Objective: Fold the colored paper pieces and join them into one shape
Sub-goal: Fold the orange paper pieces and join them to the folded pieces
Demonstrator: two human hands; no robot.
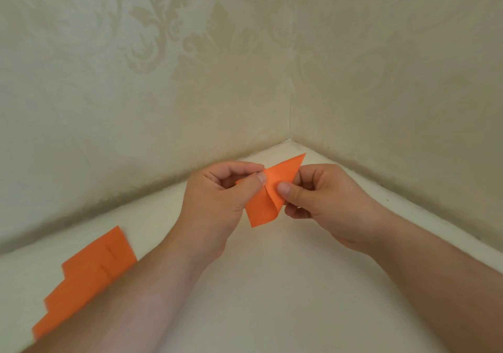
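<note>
The left hand (217,189) and right hand (321,192) meet above the table (272,284), both pinching one folded orange paper (268,194) between thumb and curled fingers. The left thumb presses its upper left part, the right thumb its right side. The fingers behind the sheet are hidden, so the back folds cannot be made out. The paper's long axis runs from a lower corner near the person up to a sharp tip pointing at the room corner. A stack (87,279) of orange sheets lies at the left, staggered, partly covered by the left forearm and blurred. The table is pale and sits in a corner of patterned wallpaper (163,66).
</note>
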